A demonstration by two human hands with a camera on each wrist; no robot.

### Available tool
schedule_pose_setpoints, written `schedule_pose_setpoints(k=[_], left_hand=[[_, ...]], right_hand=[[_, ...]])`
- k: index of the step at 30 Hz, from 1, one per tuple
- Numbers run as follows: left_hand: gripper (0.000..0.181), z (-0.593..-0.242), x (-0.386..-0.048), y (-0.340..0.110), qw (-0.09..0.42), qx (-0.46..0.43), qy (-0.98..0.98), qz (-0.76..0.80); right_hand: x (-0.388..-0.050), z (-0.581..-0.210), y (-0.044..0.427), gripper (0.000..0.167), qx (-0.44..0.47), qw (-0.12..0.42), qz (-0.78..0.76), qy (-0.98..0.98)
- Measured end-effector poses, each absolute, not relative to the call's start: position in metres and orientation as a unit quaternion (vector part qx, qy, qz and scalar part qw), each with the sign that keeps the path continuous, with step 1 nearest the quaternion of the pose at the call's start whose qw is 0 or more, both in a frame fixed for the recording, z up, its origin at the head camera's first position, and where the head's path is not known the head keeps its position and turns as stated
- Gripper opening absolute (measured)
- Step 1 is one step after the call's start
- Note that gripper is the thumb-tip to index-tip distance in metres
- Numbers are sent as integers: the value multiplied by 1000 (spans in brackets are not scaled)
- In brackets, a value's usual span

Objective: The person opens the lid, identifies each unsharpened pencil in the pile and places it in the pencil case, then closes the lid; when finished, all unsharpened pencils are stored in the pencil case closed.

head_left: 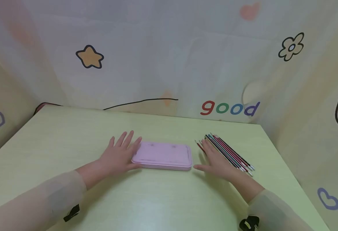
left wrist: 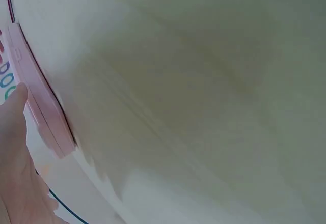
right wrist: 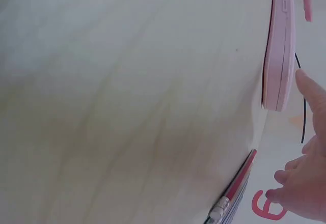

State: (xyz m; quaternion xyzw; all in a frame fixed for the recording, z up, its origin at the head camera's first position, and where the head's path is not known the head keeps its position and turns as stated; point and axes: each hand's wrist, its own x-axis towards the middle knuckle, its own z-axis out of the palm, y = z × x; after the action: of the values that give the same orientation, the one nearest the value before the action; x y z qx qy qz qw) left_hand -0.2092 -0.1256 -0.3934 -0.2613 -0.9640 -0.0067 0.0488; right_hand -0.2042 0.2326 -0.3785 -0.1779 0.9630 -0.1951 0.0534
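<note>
Head view: from above, facing forward and down, farthest back, takes in surface and backdrop. Wrist views: low, close, tilted sideways; both share pink case, at left wrist's left edge, right wrist's right edge.

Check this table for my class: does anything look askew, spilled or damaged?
Nothing looks spilled or damaged: the pink case lies closed, most pencils side by side. Slightly out of place, one dark red pencil pokes out left of the right fingers, apart from the main bundle; the rest of it is hidden.
</note>
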Motion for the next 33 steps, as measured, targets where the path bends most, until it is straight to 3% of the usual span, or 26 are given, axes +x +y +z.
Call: schedule_pose_setpoints(k=[17,33], left_hand=[[85,-397,-216,-87,48,-350,-935,-25],[73,-403,-228,-73,-22,-366,-930,-24]], right_hand=[[-208,-390,218,106,-158,105,-371,909],[-217,-403,207,116,-139,152,-373,905]])
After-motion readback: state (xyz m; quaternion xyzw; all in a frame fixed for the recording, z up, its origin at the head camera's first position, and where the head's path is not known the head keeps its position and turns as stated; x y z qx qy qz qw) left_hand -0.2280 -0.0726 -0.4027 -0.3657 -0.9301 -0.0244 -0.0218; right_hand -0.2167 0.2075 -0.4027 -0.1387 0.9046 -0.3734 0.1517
